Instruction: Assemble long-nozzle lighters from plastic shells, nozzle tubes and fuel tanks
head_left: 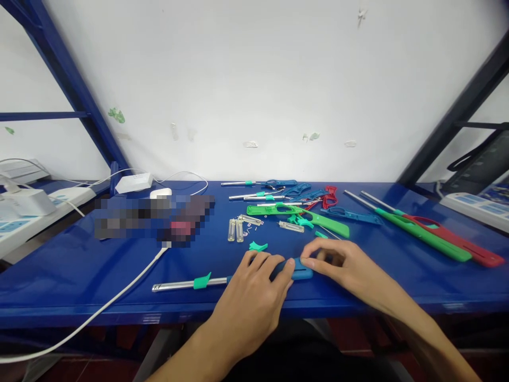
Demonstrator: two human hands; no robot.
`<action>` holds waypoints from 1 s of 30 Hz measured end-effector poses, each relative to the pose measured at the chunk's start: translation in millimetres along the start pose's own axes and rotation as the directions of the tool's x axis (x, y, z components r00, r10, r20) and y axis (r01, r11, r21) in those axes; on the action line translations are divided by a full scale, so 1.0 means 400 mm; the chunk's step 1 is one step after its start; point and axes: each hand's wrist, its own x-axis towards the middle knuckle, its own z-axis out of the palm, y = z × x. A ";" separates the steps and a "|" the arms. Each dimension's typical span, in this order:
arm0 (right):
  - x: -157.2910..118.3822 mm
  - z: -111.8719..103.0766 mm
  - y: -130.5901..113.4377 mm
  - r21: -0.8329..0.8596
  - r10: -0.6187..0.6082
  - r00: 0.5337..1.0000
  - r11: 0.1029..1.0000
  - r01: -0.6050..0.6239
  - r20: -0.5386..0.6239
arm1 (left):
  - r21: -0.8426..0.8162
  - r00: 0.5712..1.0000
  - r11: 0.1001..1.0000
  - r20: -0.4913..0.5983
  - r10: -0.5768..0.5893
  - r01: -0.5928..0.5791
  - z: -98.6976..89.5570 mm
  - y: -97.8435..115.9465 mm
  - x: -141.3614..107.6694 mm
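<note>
A long-nosed lighter with a blue handle (304,272) lies at the table's front edge, its metal tube (175,286) pointing left. A green piece (202,281) sits around the tube. My left hand (254,292) is closed over the handle from above and hides most of it. At the handle's right end my right hand (350,265) pinches with thumb and forefinger against its upper edge; whether a small part is between those fingertips cannot be seen. Just beyond my left hand rests a loose green trigger (258,246).
Clear fuel tanks (235,231) and tiny parts lie behind my hands. Blue lighter shells (350,215), a green shell (274,210) and a red shell (330,197) are farther back. Assembled green (429,236) and red (457,241) lighters lie right. A white cable (119,294) crosses the left.
</note>
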 end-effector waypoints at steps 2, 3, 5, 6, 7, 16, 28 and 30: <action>-0.010 0.006 0.005 -0.012 -0.002 0.999 1.000 0.001 -0.047 | 0.007 1.000 1.000 -0.004 0.002 -0.002 0.002 0.000 -0.002; -0.016 0.010 0.008 -0.008 -0.007 0.998 1.000 0.007 -0.070 | 0.011 1.000 1.000 -0.007 0.002 -0.002 0.003 0.000 -0.002; -0.031 0.019 0.014 0.000 -0.031 0.994 1.000 0.031 -0.107 | 0.016 1.000 1.000 -0.012 -0.001 0.001 0.005 0.000 -0.004; -0.039 0.023 0.017 -0.009 -0.049 0.990 0.999 0.048 -0.131 | 0.018 1.000 1.000 -0.015 -0.003 0.003 0.005 -0.001 -0.005; -0.047 0.028 0.020 -0.033 -0.075 0.984 0.997 0.070 -0.161 | 0.018 1.000 1.000 -0.015 -0.002 0.003 0.006 -0.001 -0.006; -0.085 0.054 0.048 -0.385 -0.488 0.825 0.846 0.368 -0.283 | 0.010 1.000 1.000 -0.022 -0.001 0.001 0.009 0.000 -0.004; 0.000 -0.050 0.023 -0.436 -0.315 0.885 0.888 0.148 -0.342 | -0.011 1.000 1.000 -0.010 -0.006 0.006 0.008 0.001 -0.006; 0.061 -0.094 0.015 -0.575 -0.358 0.915 0.795 0.195 -0.184 | -0.014 1.000 1.000 -0.007 -0.008 0.008 0.009 0.001 -0.005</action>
